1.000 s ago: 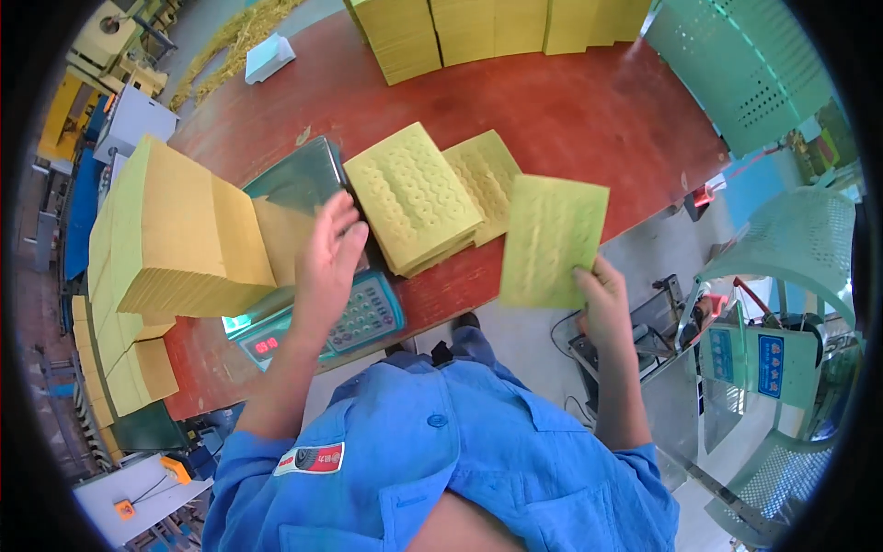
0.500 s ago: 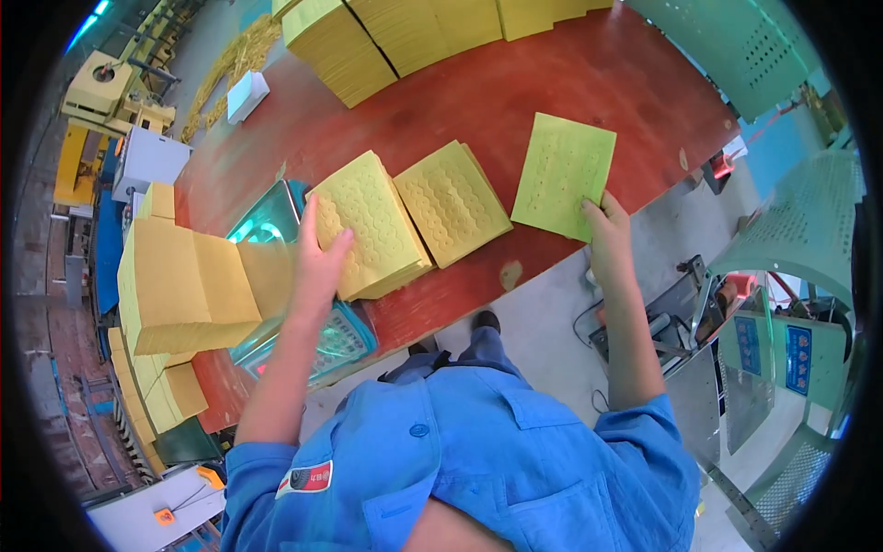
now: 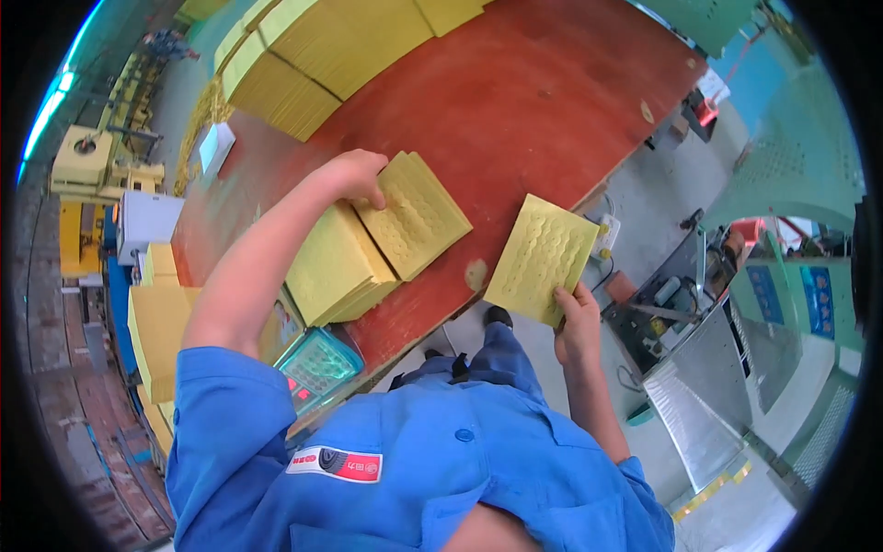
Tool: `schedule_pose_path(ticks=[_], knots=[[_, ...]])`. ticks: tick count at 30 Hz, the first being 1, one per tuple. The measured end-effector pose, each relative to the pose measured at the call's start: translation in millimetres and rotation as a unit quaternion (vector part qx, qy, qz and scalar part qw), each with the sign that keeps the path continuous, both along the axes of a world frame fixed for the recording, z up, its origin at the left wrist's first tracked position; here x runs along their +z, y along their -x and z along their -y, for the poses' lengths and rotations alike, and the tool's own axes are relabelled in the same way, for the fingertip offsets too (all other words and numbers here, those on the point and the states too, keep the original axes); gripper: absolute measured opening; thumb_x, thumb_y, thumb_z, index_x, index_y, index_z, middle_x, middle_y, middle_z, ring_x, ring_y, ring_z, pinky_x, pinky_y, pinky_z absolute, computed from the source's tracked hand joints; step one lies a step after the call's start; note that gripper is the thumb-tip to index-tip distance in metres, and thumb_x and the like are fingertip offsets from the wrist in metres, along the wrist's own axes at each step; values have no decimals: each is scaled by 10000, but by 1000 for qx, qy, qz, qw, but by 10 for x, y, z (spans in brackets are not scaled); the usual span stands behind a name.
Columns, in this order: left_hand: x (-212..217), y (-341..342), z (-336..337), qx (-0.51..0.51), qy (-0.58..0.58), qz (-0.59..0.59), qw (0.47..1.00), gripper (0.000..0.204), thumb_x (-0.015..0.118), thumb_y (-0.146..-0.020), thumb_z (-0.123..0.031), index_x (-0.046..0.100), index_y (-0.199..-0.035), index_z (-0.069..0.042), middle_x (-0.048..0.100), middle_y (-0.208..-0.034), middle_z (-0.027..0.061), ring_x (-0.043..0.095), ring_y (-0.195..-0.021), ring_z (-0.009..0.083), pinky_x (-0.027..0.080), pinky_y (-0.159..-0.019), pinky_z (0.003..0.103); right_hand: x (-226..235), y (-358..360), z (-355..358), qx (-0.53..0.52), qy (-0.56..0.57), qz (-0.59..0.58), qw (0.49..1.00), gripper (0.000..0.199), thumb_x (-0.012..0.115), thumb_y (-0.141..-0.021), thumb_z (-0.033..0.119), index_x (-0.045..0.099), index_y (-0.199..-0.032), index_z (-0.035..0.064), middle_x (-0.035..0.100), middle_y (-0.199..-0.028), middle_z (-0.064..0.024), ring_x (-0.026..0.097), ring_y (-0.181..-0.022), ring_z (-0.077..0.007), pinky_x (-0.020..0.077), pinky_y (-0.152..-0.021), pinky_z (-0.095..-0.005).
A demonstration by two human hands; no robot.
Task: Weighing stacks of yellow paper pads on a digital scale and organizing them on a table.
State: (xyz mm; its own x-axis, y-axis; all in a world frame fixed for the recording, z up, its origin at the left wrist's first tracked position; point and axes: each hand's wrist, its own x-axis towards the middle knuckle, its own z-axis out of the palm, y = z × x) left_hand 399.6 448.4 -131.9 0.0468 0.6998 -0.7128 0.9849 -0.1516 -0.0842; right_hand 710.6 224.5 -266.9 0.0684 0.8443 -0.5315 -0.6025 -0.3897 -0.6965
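My right hand (image 3: 578, 322) pinches the lower right edge of a yellow embossed paper sheet (image 3: 541, 258), held up beyond the table's near edge. Rows of wavy raised marks run across this sheet. On the red table, a smaller stack of yellow sheets (image 3: 418, 216) lies beside a taller stack of yellow sheets (image 3: 336, 267). My left hand (image 3: 357, 175) reaches over the taller stack and grips the far left corner of the smaller one, thumb on top. Some of its fingertips are hidden behind the corner.
Long blocks of yellow sheets (image 3: 322, 46) line the far side of the red table (image 3: 515, 101). A teal-framed counting scale (image 3: 317, 368) sits near the front edge, with more yellow stacks (image 3: 161, 331) at left. Green perforated machine guards (image 3: 782, 212) stand at right.
My left hand has moved from the taller stack to the smaller stack's far corner. My right hand has brought its sheet lower and nearer to me. The view has shifted too.
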Motion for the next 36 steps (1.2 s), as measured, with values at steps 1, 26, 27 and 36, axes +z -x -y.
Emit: schedule_pose_path(ticks=[1, 26, 27, 36], knots=[[3, -5, -32, 7, 5, 46, 999, 515, 745, -747, -209, 582, -1188, 1, 661, -1156, 177, 639, -1062, 325, 511, -896, 403, 25, 11, 41, -11, 10, -30, 999, 370, 515, -951, 33, 516, -1312, -43, 633, -1229, -125, 649, -1049, -204, 529, -901, -336], [-674, -932, 1142, 479, -258, 586, 601, 674, 535, -952, -83, 186, -1506, 80, 443, -1455, 209, 482, -1296, 256, 401, -1054, 338, 360, 473, -1853, -135, -39, -252, 958, 295, 553, -940, 86, 524, -1217, -12, 621, -1192, -132, 591, -1129, -285, 450, -1016, -435], [-664, -963, 1122, 478, -257, 587, 600, 674, 535, -952, -83, 186, -1506, 80, 443, -1455, 209, 482, -1296, 256, 401, -1054, 338, 306, 542, -1950, -109, -53, -243, 962, 293, 547, -942, 86, 523, -1213, -23, 622, -1188, -141, 596, -1119, -291, 454, -1009, -439], [-888, -788, 1279, 474, -271, 577, 607, 662, 530, -931, -50, 222, -1508, 49, 473, -1416, 210, 511, -1249, 259, 437, -1009, 346, 298, 834, -1995, -21, -34, -234, 972, 315, 564, -932, 87, 521, -1219, -33, 631, -1168, -159, 601, -1108, -299, 467, -981, -435]])
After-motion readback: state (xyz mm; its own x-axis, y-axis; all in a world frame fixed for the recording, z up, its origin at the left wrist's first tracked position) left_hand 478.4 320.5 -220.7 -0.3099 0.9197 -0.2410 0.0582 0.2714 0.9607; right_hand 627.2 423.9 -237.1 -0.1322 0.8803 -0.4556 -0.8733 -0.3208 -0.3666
